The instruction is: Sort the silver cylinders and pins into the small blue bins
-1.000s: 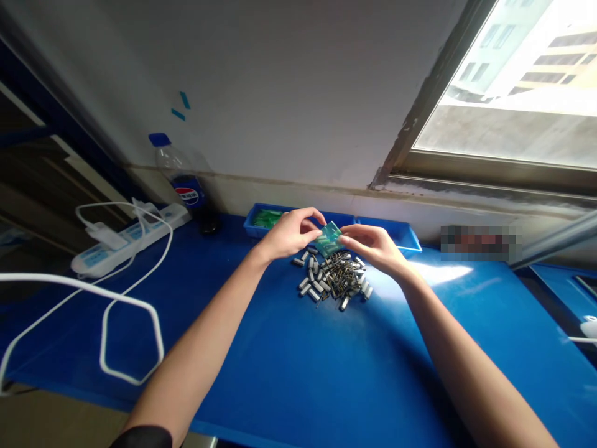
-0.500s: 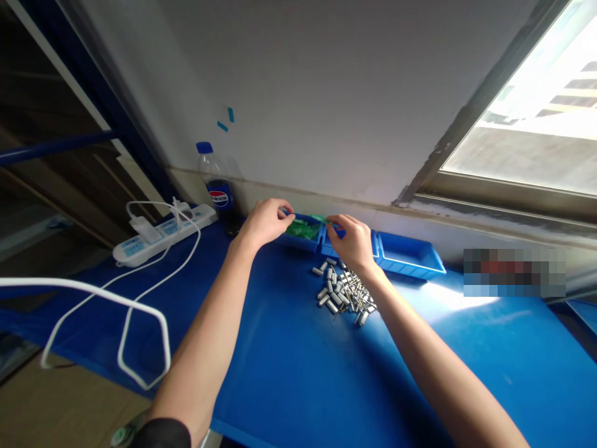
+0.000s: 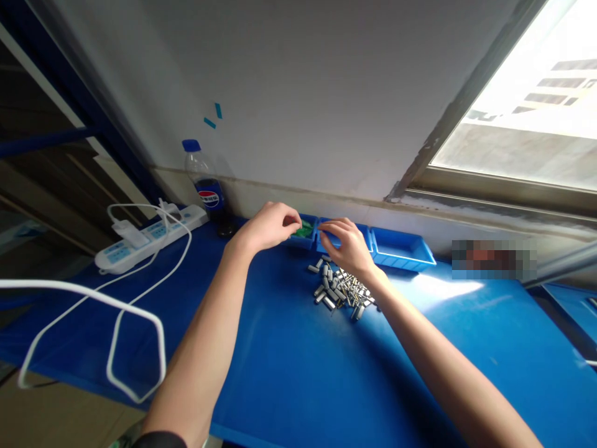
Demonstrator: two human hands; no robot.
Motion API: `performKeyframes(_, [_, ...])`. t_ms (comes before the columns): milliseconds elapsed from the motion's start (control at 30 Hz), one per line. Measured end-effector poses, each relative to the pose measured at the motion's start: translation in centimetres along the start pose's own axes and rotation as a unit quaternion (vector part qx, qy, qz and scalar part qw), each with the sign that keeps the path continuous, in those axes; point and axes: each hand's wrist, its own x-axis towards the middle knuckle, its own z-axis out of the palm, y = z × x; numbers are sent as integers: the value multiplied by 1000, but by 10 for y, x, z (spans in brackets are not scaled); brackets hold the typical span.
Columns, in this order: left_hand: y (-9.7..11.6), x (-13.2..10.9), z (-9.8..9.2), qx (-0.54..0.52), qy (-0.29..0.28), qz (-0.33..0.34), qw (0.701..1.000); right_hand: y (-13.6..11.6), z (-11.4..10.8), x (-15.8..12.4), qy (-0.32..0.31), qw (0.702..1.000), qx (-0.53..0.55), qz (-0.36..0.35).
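My left hand (image 3: 272, 226) is over the left blue bin (image 3: 314, 241), its thumb and fingertips pinched together. Crumpled green pieces (image 3: 305, 229), perhaps thin plastic, lie in that bin, partly covered by this hand. Facing it, my right hand (image 3: 347, 247) is above the middle blue bin (image 3: 367, 234), with curled fingers and the thumb tip close to the index tip. Whatever either pinch holds is too small to make out. Below my right hand, small silver cylinders (image 3: 329, 303) and thin metal pins (image 3: 353, 291) form a loose pile on the blue table (image 3: 289, 354).
A third blue bin (image 3: 403, 247) stands at the right of the row. Leftward are a cola bottle (image 3: 209, 193), a white power strip (image 3: 125, 254) and a looping white cable (image 3: 161, 339). The wall (image 3: 303, 112) rises behind; a blurred-out object (image 3: 494, 258) sits far right.
The green piece that showed at my right fingertips is no longer visible there. My left hand has moved right over the green pieces, nearer my right hand. The view has shifted slightly.
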Motion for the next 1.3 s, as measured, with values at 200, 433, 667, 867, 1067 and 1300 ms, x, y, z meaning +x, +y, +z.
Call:
performKeyframes(200, [25, 3, 34, 26, -173, 52, 983, -2, -35, -58, 91, 987, 75, 110])
performKeyframes(433, [45, 1, 76, 153, -173, 47, 972, 23, -46, -119, 144, 972, 67, 172])
performKeyframes(667, [39, 2, 89, 163, -172, 67, 969, 28, -43, -121, 98, 977, 86, 170])
performKeyframes(867, [40, 2, 89, 163, -184, 70, 967, 24, -45, -119, 87, 975, 100, 176])
performKeyframes(1067, [48, 4, 70, 25, -167, 83, 982, 25, -46, -119, 120, 963, 127, 205])
performKeyframes(1300, [64, 6, 68, -271, -150, 108, 945, 16, -46, -117, 117, 945, 208, 223])
